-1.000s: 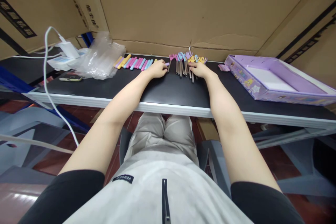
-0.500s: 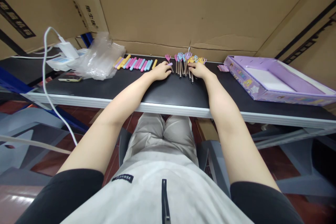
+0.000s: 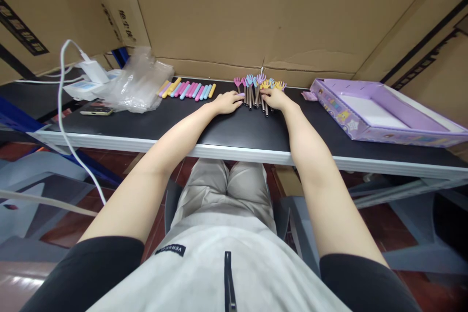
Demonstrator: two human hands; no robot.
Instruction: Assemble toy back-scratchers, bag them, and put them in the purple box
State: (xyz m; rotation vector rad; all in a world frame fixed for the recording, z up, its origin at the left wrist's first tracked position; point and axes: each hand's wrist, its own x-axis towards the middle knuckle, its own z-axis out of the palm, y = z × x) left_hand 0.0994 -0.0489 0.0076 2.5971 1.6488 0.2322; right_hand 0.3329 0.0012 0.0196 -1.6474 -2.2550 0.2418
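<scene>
Now, left hand: pinching small lilac plastic sleeve
Right hand: touching metal-stemmed pastel hand-topped sticks, grip unclear

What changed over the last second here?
The left hand slid right, carrying a purple cap from beside the row of caps up to the hand-topped sticks. The right hand stayed on the sticks; the purple box did not move.
</scene>
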